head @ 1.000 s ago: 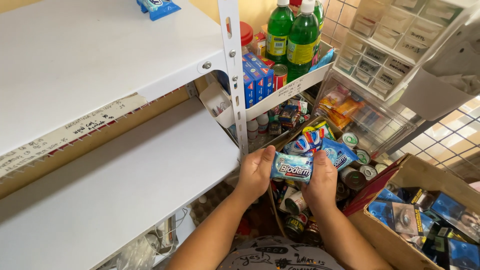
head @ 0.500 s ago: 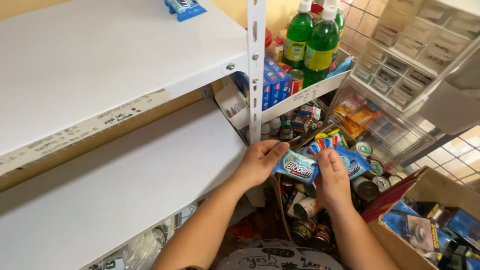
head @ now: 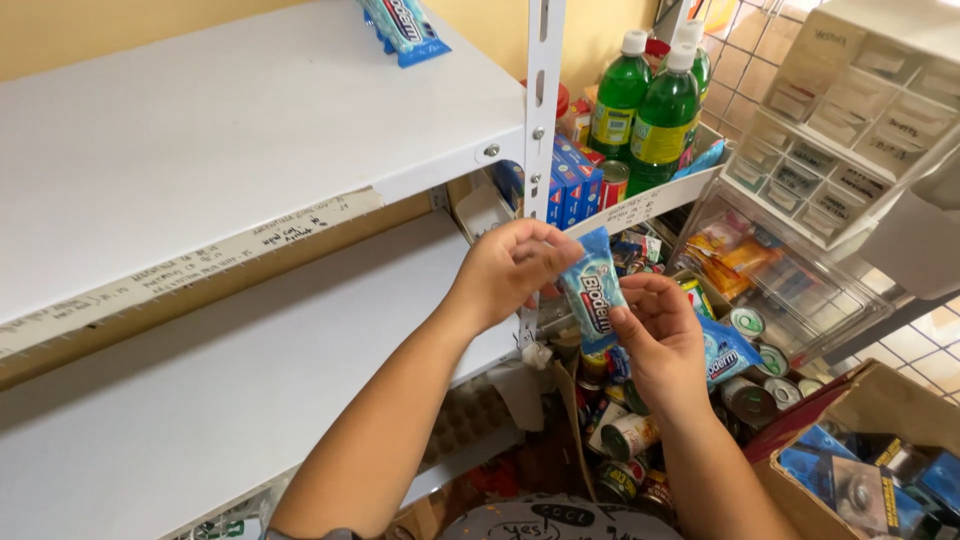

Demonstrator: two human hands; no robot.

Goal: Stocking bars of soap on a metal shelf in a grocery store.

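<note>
Head view, looking down at a shelving unit. Largest item: white top shelf (head: 250, 130), bare except for one blue packet (head: 405, 25) lying at its far edge. Below it, a second white shelf (head: 200, 400), nothing visible on it.

Right of the metal upright (head: 545, 100): a neighbouring shelf with green bottles (head: 650, 115), blue boxes (head: 570, 180) and a can. Further right, a clear drawer cabinet (head: 850, 110) and a clear bin (head: 790, 290) of small snack packs. Lower right, a cardboard box (head: 860, 460) holding dark blue packs. Floor area under the hands: a heap of tins (head: 630, 435) and assorted small goods.

Hands meet in front of the upright, at the level between the two white shelves. Left hand (head: 505, 270) grasps the upper end of a blue sachet (head: 590, 295), fingers curled around it. Right hand (head: 665, 340) pinches the lower end, thumb on the front face. Sachet is upright, slightly tilted, clear of both shelves. Another blue sachet (head: 725, 350) lies just beyond the right hand, among the tins.

Judgement on progress: one packet of the same kind is on the top shelf, one is in hand, at least one more waits below. Stocking looks early; most shelf space is unfilled.
</note>
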